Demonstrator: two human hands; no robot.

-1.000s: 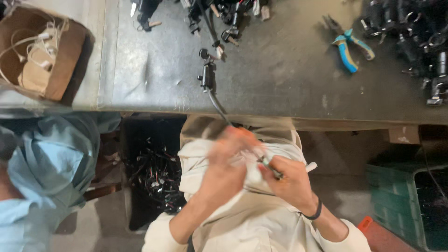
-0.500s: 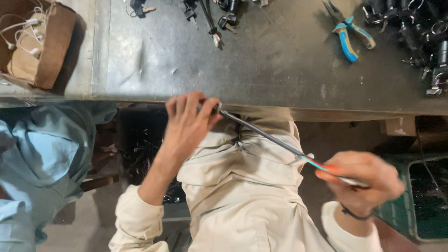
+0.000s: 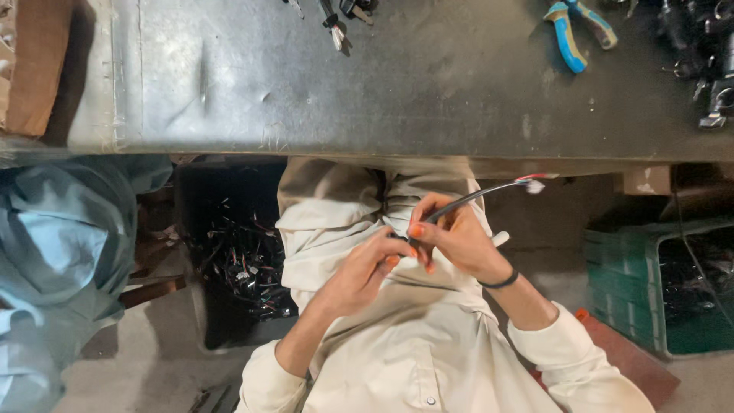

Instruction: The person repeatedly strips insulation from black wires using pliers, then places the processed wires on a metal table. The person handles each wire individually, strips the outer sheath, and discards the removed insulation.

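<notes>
A grey metal tabletop (image 3: pixel 397 84) fills the upper part of the view, its near edge running straight across above the person's lap. Below that edge, at the left, a second person in a light blue garment (image 3: pixel 61 252) sits close by. A black bin of tangled wire pieces (image 3: pixel 237 260) stands on the floor under the near edge, between the two people. A green crate (image 3: pixel 627 283) sits on the floor at the right, with dark parts inside it. At the tabletop's far left corner is a brown cardboard box (image 3: pixel 34 69). Along the far edge toward the right lie blue-handled pliers (image 3: pixel 569 34), and a heap of dark metal parts (image 3: pixel 703 61) crowds the far right corner. A few small black connectors (image 3: pixel 336 19) lie at the middle of the far edge.

Both hands are held below the near edge, over the lap. The right hand (image 3: pixel 459 241) pinches a thin black cable (image 3: pixel 474 197) between thumb and fingers; the cable rises to the right and ends in a small white and red tip (image 3: pixel 533 183) hanging free just under the tabletop's near edge. The left hand (image 3: pixel 359 271) is curled with its fingertips meeting the right hand's; it seems to hold the cable's lower end, though that end is hidden behind the fingers.
</notes>
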